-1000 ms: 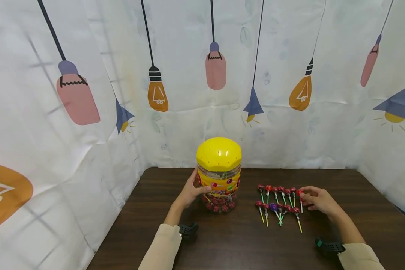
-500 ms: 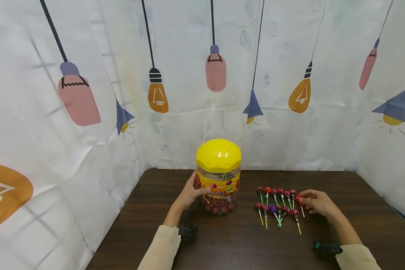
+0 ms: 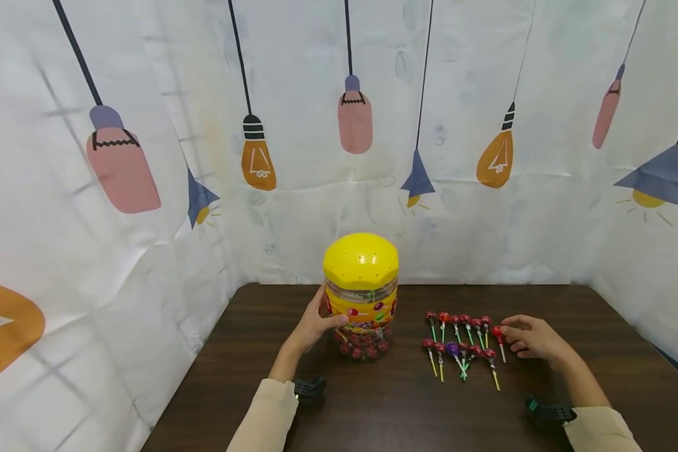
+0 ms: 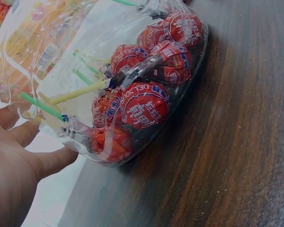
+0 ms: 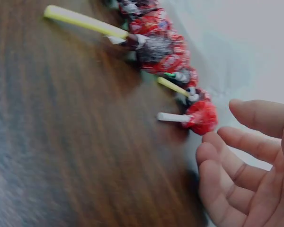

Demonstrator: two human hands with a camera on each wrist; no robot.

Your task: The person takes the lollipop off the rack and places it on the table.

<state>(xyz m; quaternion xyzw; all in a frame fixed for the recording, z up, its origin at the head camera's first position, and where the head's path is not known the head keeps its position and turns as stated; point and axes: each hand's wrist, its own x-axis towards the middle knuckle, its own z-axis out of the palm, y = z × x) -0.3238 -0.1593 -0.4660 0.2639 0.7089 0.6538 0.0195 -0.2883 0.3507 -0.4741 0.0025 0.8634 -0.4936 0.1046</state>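
Note:
A clear plastic jar (image 3: 363, 312) with a yellow lid (image 3: 361, 260) and a yellow printed label stands upright on the table. My left hand (image 3: 312, 324) grips its left side, thumb across the front. Through the jar's lower wall, red-wrapped lollipops (image 4: 146, 105) with green and yellow sticks show in the left wrist view. My right hand (image 3: 533, 339) is beside a red lollipop (image 3: 498, 332) with a white stick, which lies at the right end of the upper row. In the right wrist view this lollipop (image 5: 202, 118) sits just off my parted fingertips (image 5: 208, 152).
Two rows of lollipops lie right of the jar, mostly red. A purple lollipop (image 3: 452, 349) is in the nearer row, where some sticks cross. The dark wooden table (image 3: 395, 408) ends at a white curtain (image 3: 311, 238) printed with lamps.
My right hand has let go of the red lollipop at the end of the upper row, and its fingers now stand apart from it. My left hand keeps its hold on the jar.

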